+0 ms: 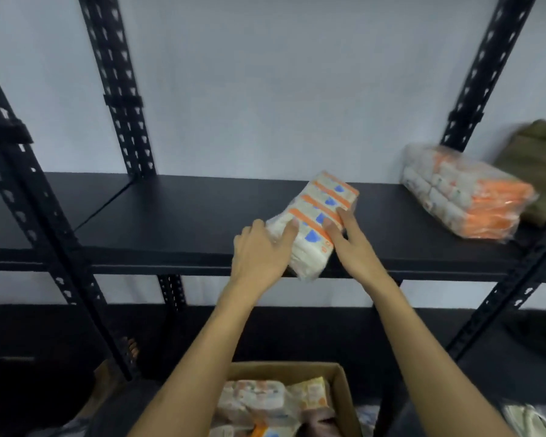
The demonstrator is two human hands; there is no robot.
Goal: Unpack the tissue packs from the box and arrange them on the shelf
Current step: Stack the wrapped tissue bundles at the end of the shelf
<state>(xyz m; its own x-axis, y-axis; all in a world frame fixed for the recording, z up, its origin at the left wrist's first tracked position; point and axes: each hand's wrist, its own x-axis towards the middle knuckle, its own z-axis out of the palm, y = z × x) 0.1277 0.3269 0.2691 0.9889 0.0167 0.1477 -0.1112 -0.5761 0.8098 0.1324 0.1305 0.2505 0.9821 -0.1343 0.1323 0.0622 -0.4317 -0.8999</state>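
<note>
A white tissue pack (316, 216) with orange stripes and blue marks lies slanted on the black shelf (177, 222), its near end hanging over the front edge. My left hand (262, 253) grips its near left corner, thumb on top. My right hand (350, 238) presses its straight fingers against the pack's right side. A bigger wrapped bundle of orange-and-white tissue packs (464, 193) lies at the right end of the same shelf. Below, an open cardboard box (341, 392) holds more tissue packs (265, 402).
Black perforated uprights (117, 89) frame the shelf unit against a white wall. An olive cloth bundle (536, 165) sits at the far right of the shelf behind the big bundle. A lower black shelf lies behind the box. The shelf's left half is bare.
</note>
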